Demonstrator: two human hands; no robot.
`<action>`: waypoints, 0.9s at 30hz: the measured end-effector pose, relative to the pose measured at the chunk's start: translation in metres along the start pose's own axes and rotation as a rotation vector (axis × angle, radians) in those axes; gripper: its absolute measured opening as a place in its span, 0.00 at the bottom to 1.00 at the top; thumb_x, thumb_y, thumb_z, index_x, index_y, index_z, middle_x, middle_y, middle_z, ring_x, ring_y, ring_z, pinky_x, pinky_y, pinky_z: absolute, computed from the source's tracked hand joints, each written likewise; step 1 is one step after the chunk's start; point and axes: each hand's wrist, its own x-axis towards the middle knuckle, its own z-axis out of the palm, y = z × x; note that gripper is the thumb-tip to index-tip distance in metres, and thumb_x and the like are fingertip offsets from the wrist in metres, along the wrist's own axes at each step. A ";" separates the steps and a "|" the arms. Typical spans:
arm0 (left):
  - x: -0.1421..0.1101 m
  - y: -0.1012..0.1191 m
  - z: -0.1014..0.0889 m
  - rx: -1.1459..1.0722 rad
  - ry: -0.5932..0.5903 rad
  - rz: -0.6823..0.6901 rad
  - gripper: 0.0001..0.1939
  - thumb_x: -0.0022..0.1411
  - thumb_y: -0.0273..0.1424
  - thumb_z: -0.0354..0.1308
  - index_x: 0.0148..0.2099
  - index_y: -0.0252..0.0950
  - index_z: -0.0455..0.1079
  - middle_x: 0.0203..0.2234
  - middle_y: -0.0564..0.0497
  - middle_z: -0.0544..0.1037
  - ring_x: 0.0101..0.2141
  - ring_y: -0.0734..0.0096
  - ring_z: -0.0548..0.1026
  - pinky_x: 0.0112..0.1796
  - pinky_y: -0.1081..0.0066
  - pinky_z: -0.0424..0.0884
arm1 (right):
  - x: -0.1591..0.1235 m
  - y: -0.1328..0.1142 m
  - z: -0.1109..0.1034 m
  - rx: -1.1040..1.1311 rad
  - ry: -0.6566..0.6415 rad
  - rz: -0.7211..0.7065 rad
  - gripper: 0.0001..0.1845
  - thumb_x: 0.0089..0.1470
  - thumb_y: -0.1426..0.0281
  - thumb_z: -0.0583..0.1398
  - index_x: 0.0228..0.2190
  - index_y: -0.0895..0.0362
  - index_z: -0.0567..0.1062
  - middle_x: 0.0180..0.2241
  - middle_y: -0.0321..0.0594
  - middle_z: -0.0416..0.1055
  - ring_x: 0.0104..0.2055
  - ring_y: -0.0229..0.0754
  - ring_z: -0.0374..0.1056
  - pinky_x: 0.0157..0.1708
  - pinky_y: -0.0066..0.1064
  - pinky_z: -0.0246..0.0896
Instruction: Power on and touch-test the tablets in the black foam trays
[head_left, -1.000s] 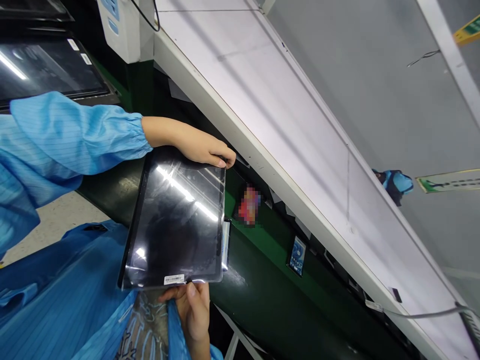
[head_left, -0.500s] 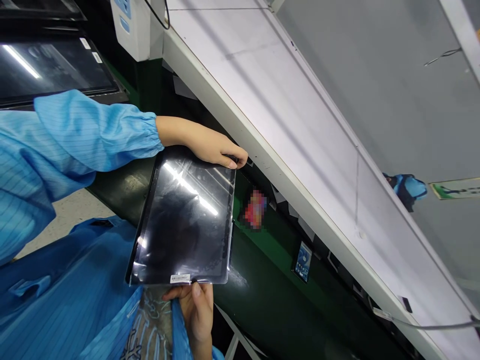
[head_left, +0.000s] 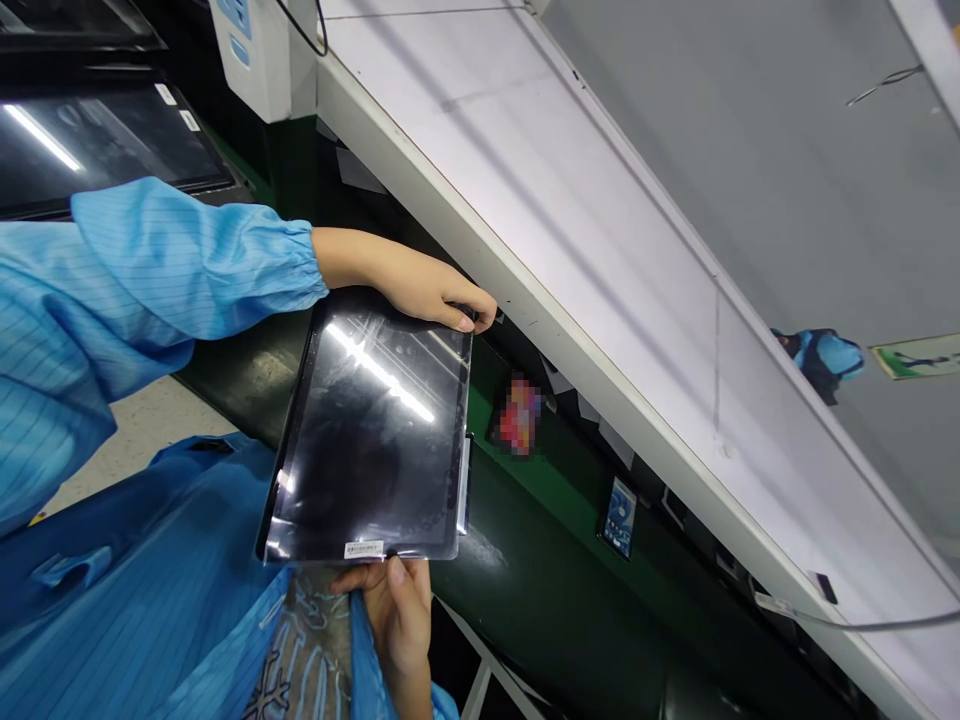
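A glossy black tablet-sized screen panel [head_left: 367, 440] is held tilted in front of my body, with ceiling lights reflected in it. It has a white barcode sticker [head_left: 364, 549] on its lower edge. My left hand [head_left: 431, 288] is closed on the panel's upper right corner, its thumb on the front face. At the bottom edge, my right hand [head_left: 397, 610] pinches the panel beside the sticker, thumb in front and fingers partly hidden behind. Past the panel's right edge shows a thin dark piece with a bright rim [head_left: 466, 485]; I cannot tell what it is.
Larger dark screens [head_left: 105, 140] lie at the upper left. A white shelf [head_left: 525, 200] runs diagonally above the dark green bench [head_left: 540, 580]. On the bench are a lit phone [head_left: 619, 517] and a blurred-out red item [head_left: 517, 415]. A white box [head_left: 262, 60] stands at the shelf's end.
Both hands keep their hold on the panel. The thin bright-rimmed piece shows more beyond the panel's right edge. The view has shifted slightly, so the phone and red item appear further right.
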 end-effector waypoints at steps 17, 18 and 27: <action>-0.002 0.008 0.006 0.044 -0.090 -0.090 0.18 0.65 0.41 0.48 0.51 0.42 0.70 0.40 0.48 0.76 0.39 0.61 0.71 0.42 0.66 0.64 | -0.002 0.009 -0.001 0.010 -0.042 0.010 0.21 0.49 0.54 0.68 0.40 0.54 0.75 0.37 0.46 0.80 0.37 0.51 0.78 0.32 0.44 0.76; -0.002 0.008 0.006 0.044 -0.100 -0.087 0.18 0.65 0.41 0.48 0.51 0.42 0.70 0.40 0.48 0.76 0.39 0.61 0.71 0.42 0.66 0.64 | -0.002 0.010 -0.001 0.010 -0.045 0.012 0.21 0.49 0.54 0.68 0.40 0.54 0.75 0.38 0.46 0.80 0.37 0.52 0.78 0.32 0.44 0.76; -0.004 -0.010 0.012 0.034 -0.055 -0.046 0.18 0.67 0.43 0.46 0.51 0.41 0.68 0.43 0.49 0.76 0.39 0.66 0.72 0.40 0.71 0.65 | 0.009 0.003 0.006 0.065 0.028 0.054 0.19 0.46 0.57 0.70 0.37 0.54 0.76 0.34 0.41 0.80 0.34 0.47 0.78 0.33 0.40 0.76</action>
